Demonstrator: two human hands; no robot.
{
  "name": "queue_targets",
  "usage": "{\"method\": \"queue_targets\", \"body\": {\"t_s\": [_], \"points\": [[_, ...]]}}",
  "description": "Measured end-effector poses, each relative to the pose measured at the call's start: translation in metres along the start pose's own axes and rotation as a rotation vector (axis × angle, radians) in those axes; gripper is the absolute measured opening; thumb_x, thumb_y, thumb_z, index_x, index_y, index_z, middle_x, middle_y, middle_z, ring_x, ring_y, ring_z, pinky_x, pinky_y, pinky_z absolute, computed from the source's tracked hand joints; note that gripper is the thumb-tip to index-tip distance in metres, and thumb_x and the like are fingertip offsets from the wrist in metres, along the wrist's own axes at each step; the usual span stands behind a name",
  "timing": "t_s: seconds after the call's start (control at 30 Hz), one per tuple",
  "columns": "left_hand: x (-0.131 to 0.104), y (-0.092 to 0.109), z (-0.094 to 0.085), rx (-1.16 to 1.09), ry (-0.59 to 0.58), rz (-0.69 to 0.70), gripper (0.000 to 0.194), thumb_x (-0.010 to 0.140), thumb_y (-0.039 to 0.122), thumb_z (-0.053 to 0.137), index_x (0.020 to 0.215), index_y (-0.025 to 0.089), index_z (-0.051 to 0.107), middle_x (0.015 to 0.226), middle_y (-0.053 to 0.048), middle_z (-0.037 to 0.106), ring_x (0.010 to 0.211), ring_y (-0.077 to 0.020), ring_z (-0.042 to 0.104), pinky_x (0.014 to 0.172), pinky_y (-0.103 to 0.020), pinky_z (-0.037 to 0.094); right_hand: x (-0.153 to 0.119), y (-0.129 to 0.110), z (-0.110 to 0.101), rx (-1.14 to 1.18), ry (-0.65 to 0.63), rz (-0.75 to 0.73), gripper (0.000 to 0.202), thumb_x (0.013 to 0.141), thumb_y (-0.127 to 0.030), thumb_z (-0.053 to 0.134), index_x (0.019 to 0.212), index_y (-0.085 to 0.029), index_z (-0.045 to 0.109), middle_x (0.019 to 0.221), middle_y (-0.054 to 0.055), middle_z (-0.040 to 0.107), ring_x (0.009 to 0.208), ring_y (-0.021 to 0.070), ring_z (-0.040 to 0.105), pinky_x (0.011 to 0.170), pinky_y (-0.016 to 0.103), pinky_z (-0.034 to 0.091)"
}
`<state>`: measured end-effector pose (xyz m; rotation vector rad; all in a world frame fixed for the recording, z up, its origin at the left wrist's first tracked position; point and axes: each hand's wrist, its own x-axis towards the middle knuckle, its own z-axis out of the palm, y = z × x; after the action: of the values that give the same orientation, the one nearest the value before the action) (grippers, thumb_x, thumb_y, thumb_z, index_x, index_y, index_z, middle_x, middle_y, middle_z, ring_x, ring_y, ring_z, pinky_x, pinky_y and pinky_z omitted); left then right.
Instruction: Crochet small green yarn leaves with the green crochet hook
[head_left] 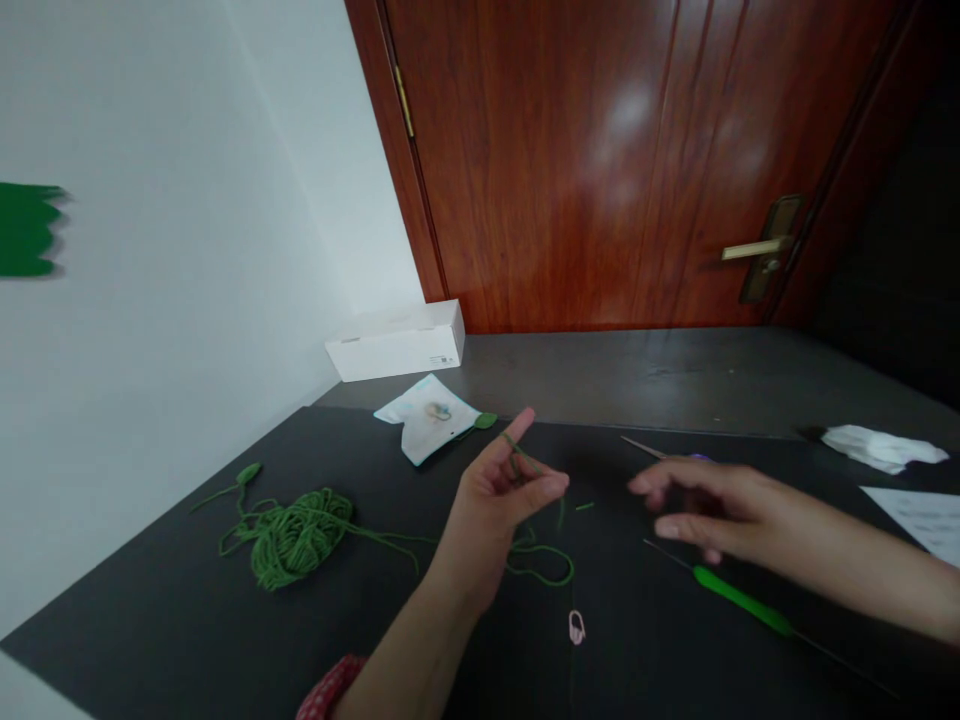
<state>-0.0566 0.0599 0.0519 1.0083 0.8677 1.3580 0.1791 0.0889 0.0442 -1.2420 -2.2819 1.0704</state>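
- Green yarn [304, 540] is lying in a loose, messy ball on the left of the black table [187, 600], with a little leaf-shaped piece [249, 473] lying just to its left. Its loops are crossing each other, so a hard tug could be making a knot.
- Long strands are running right from the ball and going behind your left wrist. If your arm is pressing on them, the yarn could be getting stuck.
- White box [397, 345] is standing at the back, and a white packet [431, 420] is lying in front of it, with a green leaf [486, 421] showing at its right corner.
- Your left hand [487, 500] is pinching a bit of the yarn with the thumb and a finger. Your pointing finger is sticking up with a strand across it. If you are tipping that finger, the strand could be sliding off.
- A pink clip [576, 628] is lying near a yarn loop. Dragging the loop that way could be making it catch.
- A short green scrap [585, 506] is lying between your hands.
- Scissors [643, 447] are lying behind your right hand [720, 505], with their handles mostly hidden. Reaching without looking could be getting you poked.
- Your right hand is hanging open with bent fingers, holding nothing you can see.
- A green-handled hook [739, 598] is lying just below it. A bump from your arm could be rolling it away.
- White tissue [885, 448] and a paper sheet [919, 520] are lying far right.
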Motion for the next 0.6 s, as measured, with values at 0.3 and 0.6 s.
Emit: {"method": "queue_targets", "body": {"t_s": [0.3,0.6], "points": [[0.008,0.004,-0.020,-0.213,0.050,-0.041,0.067,0.072,0.005,0.073,0.133,0.016,0.049,0.073,0.001,0.068,0.066,-0.0085,0.064,0.065,-0.019,0.047,-0.012,0.046,0.010,-0.594,-0.019,0.249,0.019,0.054,-0.004,0.067,0.061,-0.021,0.066,0.066,0.006,0.071,0.067,0.0334,0.068,0.055,0.034,0.037],[0.008,0.006,-0.023,-0.274,0.049,-0.033,0.065,0.070,0.005,0.074,0.130,0.017,0.051,0.073,0.004,0.068,0.063,-0.0050,0.061,0.065,-0.016,0.047,-0.012,0.050,0.022,-0.502,0.001,0.175,0.020,0.055,-0.002,0.056,0.057,-0.021,0.061,0.059,0.005,0.064,0.059,0.0281,0.064,0.053,0.032,0.033]]}}
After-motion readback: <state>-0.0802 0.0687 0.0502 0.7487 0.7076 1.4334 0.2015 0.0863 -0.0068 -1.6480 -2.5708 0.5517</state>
